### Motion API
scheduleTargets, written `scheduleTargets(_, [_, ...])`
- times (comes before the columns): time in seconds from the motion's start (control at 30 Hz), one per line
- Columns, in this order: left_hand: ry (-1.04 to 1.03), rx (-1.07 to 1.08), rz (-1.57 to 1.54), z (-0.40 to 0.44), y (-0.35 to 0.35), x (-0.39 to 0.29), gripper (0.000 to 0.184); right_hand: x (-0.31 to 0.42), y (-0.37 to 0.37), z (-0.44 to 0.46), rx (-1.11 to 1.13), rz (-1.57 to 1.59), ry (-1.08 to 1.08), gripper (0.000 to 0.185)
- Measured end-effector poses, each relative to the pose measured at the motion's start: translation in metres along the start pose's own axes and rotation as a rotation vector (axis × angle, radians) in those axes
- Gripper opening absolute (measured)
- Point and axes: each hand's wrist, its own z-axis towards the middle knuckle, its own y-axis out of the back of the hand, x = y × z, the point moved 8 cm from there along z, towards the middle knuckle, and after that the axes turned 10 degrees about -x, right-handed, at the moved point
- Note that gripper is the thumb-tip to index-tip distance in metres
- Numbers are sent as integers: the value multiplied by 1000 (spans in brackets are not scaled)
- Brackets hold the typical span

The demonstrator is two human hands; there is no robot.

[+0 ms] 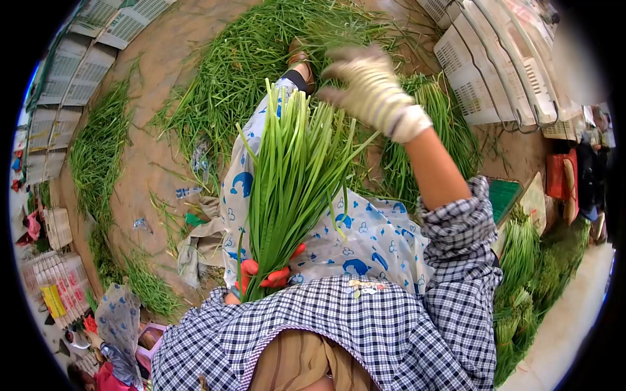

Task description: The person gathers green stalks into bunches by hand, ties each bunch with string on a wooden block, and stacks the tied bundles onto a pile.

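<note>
My left hand (266,276), in an orange-red glove, is wrapped round the lower end of a thick bunch of garlic chives (290,176). The bunch stands over my lap, its pale cut ends pointing away from me. My right hand (372,91), in a white-and-yellow striped glove with dark fingertips, is raised beyond the bunch's top right. Its fingers are apart and blurred by motion, with nothing clearly held. Blurred green bits (336,32) show just past its fingers. A clear plastic apron (355,244) with blue prints covers my legs.
Loose green leaves (228,72) lie heaped on the brown floor ahead, with another pile (98,153) at left. More chives (430,130) lie right of my legs; bundles (518,260) line the right side. White plastic crates (486,72) stand at right and left. Another person (114,358) is at lower left.
</note>
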Motion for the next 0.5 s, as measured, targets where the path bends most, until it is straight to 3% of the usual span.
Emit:
scheduleTargets(0.17, [-23,15,29,-4,6,2,96,8,-91,-14,595,349,-225,47])
scheduleTargets(0.2, [-27,14,27,-4,7,2,96,7,-93,-15,512,462,-245,42])
scheduleTargets(0.37, [-26,55,63,-3,8,0,93,-10,-100,-8,351,354,-354,33])
scheduleTargets(0.43, [-22,33,46,-3,9,0,92,-43,-82,-3,148,330,-571,28])
scheduleTargets(0.5, [-21,10,25,-4,10,-1,91,-87,-79,-7,-82,532,-781,28])
